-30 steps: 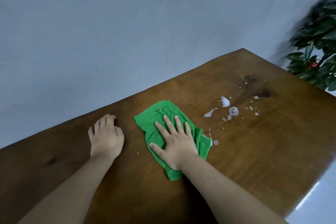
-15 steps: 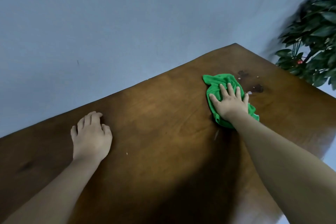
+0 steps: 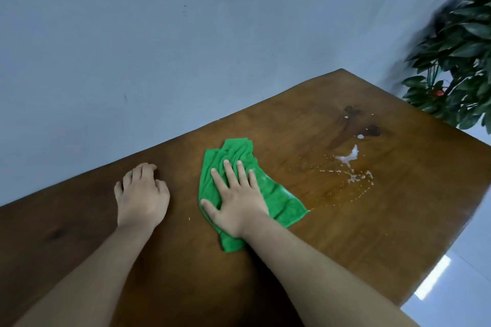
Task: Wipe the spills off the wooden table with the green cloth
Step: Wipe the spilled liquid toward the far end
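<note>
The green cloth [image 3: 281,202] lies crumpled near the middle of the wooden table [image 3: 372,233]. My right hand [image 3: 236,202] presses flat on the cloth with fingers spread, covering its middle. My left hand [image 3: 142,195] rests palm down on the bare wood to the left, fingers slightly curled, holding nothing. To the right of the cloth a white spill [image 3: 348,158] remains as a smeared streak, with small droplets and a wet sheen around it. A dark stain [image 3: 356,125] in the wood sits beyond it.
A leafy green plant [image 3: 462,66] stands past the table's far right corner. A plain grey wall runs behind the table's far edge. The table's right edge drops to a pale shiny floor [image 3: 451,287].
My right hand has dragged the cloth back from the far right spill area toward the middle. The white blobs are now smeared thin. My left hand has stayed put.
</note>
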